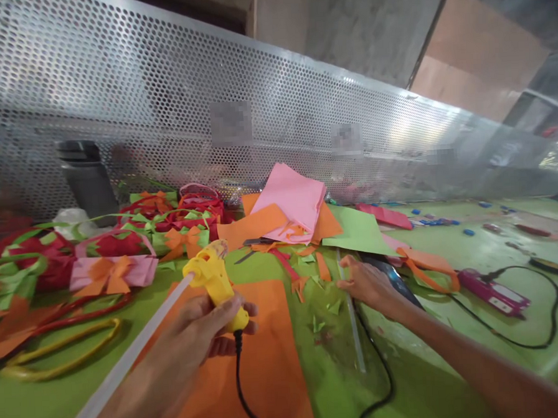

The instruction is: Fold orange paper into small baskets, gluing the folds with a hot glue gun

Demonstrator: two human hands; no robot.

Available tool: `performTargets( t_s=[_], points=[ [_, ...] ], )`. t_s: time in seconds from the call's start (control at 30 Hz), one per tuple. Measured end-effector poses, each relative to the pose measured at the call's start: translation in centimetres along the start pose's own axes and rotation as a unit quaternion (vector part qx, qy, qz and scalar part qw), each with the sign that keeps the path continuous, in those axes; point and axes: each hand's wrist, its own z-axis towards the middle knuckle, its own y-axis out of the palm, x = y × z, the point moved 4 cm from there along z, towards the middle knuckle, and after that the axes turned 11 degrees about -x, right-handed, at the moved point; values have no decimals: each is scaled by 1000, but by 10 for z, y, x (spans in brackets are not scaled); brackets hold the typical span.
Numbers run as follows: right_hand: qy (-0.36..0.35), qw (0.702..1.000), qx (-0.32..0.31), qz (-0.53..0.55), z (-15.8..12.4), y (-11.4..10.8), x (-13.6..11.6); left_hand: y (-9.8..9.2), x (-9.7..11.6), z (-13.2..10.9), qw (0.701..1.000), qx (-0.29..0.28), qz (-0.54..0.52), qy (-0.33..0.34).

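Observation:
My left hand [210, 331] is closed round the handle of a yellow glue gun [212, 281]. A long whitish glue stick [128, 360] juts out of the gun's back end and slants down over my forearm. My right hand [364, 282] reaches out above the table, thumb and index finger apart. Its fingertips are at a clear stick [354, 330] lying there; whether they touch it I cannot tell. An orange sheet [271, 334] lies under my left hand. Green and orange paper scraps [323, 266] are scattered between the hands.
Small paper bags with bows [114, 272] crowd the left, before a dark bottle [88, 181]. Pink sheets [288, 199] and a green sheet [357, 230] lie at the back, against a perforated metal screen [283, 103]. A magenta device [493, 292] with a black cord lies right.

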Motion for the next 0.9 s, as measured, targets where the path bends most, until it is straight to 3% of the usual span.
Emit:
performTargets(
  t_s=[0.23,0.5,0.6,0.73,0.9],
  points=[
    [-40,979,-47,196,-8,2,5,2,-3,-1,1000,-20,12,-12],
    [-84,890,-133,427,-73,0,-28,4,-5,0,998,-26,21,-50],
    [-125,864,-89,479,-83,-8,-33,7,-3,-3,999,-29,20,-40],
    [-150,906,4,396,-57,-21,-25,10,1,-7,999,-19,30,-29],
    [-98,941,35,321,17,-32,-9,8,6,-6,995,5,102,7]
  ],
)
